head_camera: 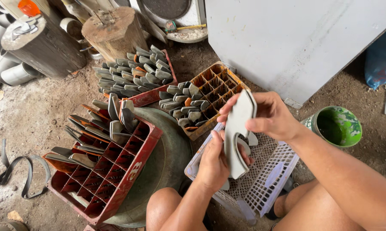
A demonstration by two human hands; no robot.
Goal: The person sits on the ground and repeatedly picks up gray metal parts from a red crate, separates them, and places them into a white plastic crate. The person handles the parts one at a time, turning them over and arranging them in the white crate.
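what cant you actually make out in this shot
Head view only:
- Lower end of the bent grey metal piece: covered by the left hand.
- Contents of the white mesh basket: blocked by both hands; right hand grips the piece's top.
- Far side of the green bucket: its inside is in shadow.
- Red crate: lower corner cut off by the frame edge.

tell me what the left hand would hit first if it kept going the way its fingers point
Probably the bent grey sheet piece that the left hand already grips; beyond that, likely the orange divided crate, though depth is unclear.
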